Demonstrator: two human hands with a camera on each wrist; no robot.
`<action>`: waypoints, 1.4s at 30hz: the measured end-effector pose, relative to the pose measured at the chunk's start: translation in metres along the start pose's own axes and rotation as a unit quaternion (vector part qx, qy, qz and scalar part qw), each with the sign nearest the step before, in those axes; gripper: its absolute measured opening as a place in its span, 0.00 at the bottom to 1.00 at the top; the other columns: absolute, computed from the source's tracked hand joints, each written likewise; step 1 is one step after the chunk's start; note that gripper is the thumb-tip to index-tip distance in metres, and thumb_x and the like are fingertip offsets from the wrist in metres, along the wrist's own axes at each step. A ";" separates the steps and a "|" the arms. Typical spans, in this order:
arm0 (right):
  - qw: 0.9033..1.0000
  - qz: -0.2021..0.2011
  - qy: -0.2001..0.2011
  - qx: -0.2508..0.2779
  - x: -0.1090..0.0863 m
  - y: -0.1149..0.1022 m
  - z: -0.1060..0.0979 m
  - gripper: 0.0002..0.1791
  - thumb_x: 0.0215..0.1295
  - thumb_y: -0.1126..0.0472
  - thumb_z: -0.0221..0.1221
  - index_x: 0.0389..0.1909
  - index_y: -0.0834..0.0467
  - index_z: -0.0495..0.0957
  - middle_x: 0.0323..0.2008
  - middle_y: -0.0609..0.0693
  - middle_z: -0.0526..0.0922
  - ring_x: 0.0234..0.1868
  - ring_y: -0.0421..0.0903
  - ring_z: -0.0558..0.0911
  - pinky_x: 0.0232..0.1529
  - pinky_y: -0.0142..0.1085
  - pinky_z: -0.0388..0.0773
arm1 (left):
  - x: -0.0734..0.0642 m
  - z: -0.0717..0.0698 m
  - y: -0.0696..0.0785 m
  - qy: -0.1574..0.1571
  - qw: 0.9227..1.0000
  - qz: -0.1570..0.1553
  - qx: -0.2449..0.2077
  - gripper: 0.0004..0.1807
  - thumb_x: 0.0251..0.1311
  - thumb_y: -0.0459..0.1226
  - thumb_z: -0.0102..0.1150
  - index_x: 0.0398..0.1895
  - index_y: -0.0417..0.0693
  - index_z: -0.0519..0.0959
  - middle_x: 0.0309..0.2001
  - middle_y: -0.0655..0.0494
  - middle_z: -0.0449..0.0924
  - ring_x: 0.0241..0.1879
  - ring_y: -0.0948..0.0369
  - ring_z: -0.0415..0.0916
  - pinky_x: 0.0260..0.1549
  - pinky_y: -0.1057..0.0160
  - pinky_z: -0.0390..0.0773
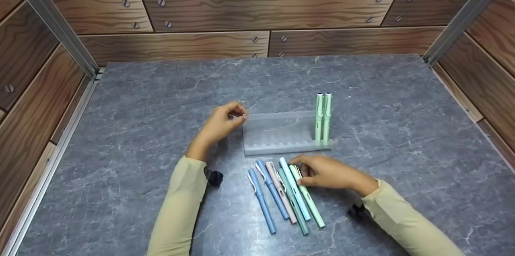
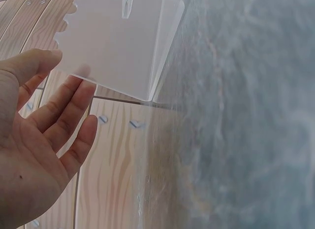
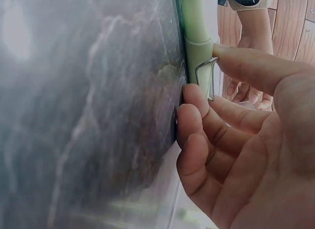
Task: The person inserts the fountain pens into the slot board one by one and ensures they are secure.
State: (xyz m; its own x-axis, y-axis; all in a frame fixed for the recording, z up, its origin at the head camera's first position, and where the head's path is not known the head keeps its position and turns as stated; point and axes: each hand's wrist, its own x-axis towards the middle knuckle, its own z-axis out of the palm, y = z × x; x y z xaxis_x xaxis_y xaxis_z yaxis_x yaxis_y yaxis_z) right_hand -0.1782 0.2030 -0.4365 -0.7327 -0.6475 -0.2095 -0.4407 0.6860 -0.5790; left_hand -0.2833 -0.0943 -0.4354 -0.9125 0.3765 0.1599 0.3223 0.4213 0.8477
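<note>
Beige fabric sleeves [image 1: 175, 207], two, over the grey marbled desk [image 1: 120, 147]. Lying side by side on it: slim blue pens [image 1: 262, 203] (two), mauve pen [image 1: 281, 193], teal pen [image 1: 298, 216], aqua pen [image 1: 295, 189], pale green pen [image 1: 312, 203]. Right hand [image 1: 328, 171]: pinching the pale green pen near its metal clip [image 3: 200, 73]. Left hand [image 1: 221, 121]: thumb and forefinger pinching the left corner of a clear plastic notched rack [image 1: 277, 127], other fingers loose. Rack contents: two light green pens [image 1: 319, 119], upright, right end. Step, by judgement: picking up; next move calls for lifting the pen upright toward a notch.
</note>
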 end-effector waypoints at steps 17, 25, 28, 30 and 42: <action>0.999 0.030 0.013 0.024 0.000 -0.001 0.004 0.28 0.60 0.55 0.64 0.61 0.56 0.72 0.26 0.40 0.78 0.26 0.33 0.74 0.30 0.29 0.75 | 0.000 0.000 0.000 0.000 1.000 -0.002 0.006 0.05 0.62 0.35 0.59 0.39 0.44 0.79 0.40 0.48 0.85 0.48 0.52 0.80 0.52 0.50 0.75; 0.999 0.032 0.028 0.022 0.000 -0.005 0.006 0.28 0.60 0.55 0.64 0.61 0.56 0.72 0.25 0.40 0.78 0.26 0.33 0.74 0.30 0.29 0.74 | 0.001 0.000 -0.001 -0.003 1.000 0.001 0.007 0.05 0.62 0.35 0.58 0.39 0.43 0.79 0.41 0.47 0.84 0.48 0.52 0.80 0.52 0.50 0.76; 0.999 0.029 0.029 0.028 0.000 -0.004 0.006 0.28 0.60 0.55 0.65 0.61 0.57 0.72 0.25 0.41 0.78 0.26 0.33 0.74 0.30 0.29 0.75 | 0.001 0.000 -0.001 -0.003 1.000 0.002 0.005 0.05 0.62 0.35 0.58 0.39 0.42 0.79 0.40 0.46 0.84 0.48 0.51 0.80 0.52 0.50 0.76; 0.999 0.024 0.030 0.034 0.000 -0.003 0.006 0.28 0.60 0.56 0.65 0.61 0.58 0.72 0.24 0.41 0.79 0.25 0.33 0.74 0.29 0.29 0.75 | 0.001 0.000 -0.001 -0.003 1.000 0.001 0.005 0.06 0.62 0.35 0.58 0.39 0.42 0.79 0.40 0.46 0.84 0.48 0.51 0.80 0.52 0.50 0.76; 0.998 0.029 0.019 0.056 -0.001 -0.003 0.007 0.28 0.60 0.58 0.64 0.62 0.58 0.71 0.22 0.40 0.75 0.22 0.33 0.71 0.25 0.29 0.73 | 0.000 0.000 0.001 0.000 1.000 0.003 0.009 0.05 0.62 0.35 0.58 0.38 0.43 0.78 0.40 0.47 0.84 0.48 0.51 0.80 0.51 0.51 0.76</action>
State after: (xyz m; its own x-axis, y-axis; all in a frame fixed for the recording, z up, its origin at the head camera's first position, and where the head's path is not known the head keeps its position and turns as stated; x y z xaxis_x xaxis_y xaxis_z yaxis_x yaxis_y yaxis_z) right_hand -0.1727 0.1991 -0.4399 -0.7750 -0.5938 -0.2162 -0.3379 0.6785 -0.6522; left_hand -0.2830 -0.0942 -0.4344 -0.9105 0.3796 0.1640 0.3317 0.4337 0.8378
